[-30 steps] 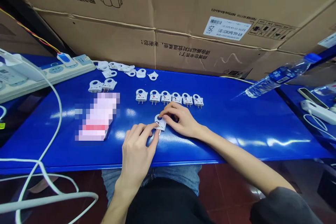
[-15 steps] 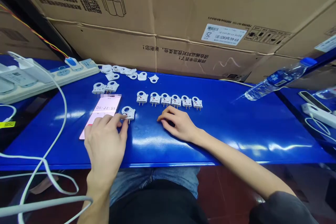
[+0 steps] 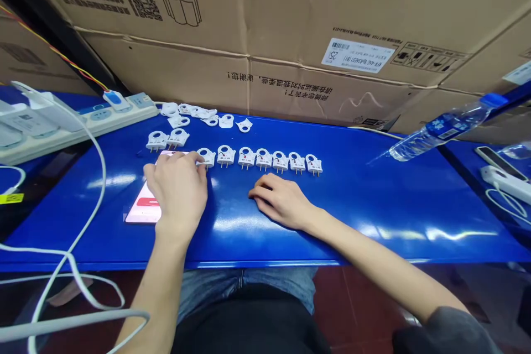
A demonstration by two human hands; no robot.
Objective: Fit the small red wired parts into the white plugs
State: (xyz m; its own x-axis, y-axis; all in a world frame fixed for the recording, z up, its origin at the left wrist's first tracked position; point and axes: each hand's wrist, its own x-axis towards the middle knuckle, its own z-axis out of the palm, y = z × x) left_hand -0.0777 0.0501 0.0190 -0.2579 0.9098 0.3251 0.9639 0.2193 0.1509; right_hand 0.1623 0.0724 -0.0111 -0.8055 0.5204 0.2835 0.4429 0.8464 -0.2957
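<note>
My left hand (image 3: 180,185) is closed by finger and thumb on a white two-pin plug with a ring-shaped handle (image 3: 207,157), at the left end of a row. The plug's lower left side is behind my fingers. To its right stand several similar plugs (image 3: 247,157) in a line, pins toward me. My right hand (image 3: 280,199) rests on the blue table just below the row, fingers curled together, nothing seen in it. Under my left hand lies a lit phone (image 3: 143,213), partly covered by the hand. Two more plugs (image 3: 178,137) sit behind the phone.
Loose white ring-handled pieces (image 3: 211,117) lie at the back. A large cardboard box (image 3: 286,27) walls off the far side. A power strip (image 3: 99,114) and white cables (image 3: 93,199) are at left; a tilted water bottle (image 3: 443,128) and a white strip (image 3: 504,180) at right.
My left hand has moved the plug away from me, up to the left end of the row, and now covers the phone's upper part. My right hand has drawn slightly back from the row.
</note>
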